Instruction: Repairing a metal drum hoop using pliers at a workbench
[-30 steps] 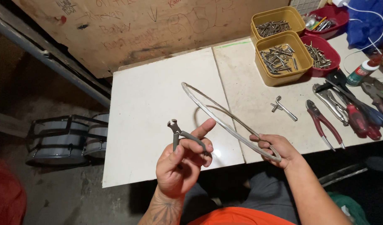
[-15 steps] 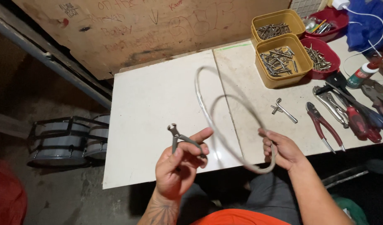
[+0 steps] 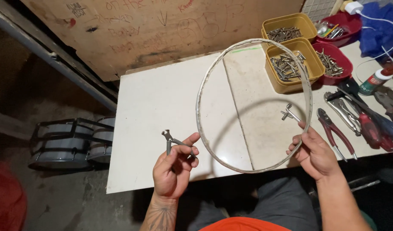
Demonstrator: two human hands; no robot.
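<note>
Head view: right hand point(image 3: 315, 155) pinches the hoop point(image 3: 213, 77) at its lower right rim, fingers clamped on it, hoop held tilted up over the table point(image 3: 162, 107). Left hand point(image 3: 173, 169) is closed around small pincers point(image 3: 173, 142), just left of the hoop. Right of the hoop: yellow bins point(image 3: 309, 65) of nails, a small key point(image 3: 289, 113), pliers point(image 3: 333, 130). Hoop looks thin, light, stiff, probably springy; best gripped at the rim, ideally both sides.
</note>
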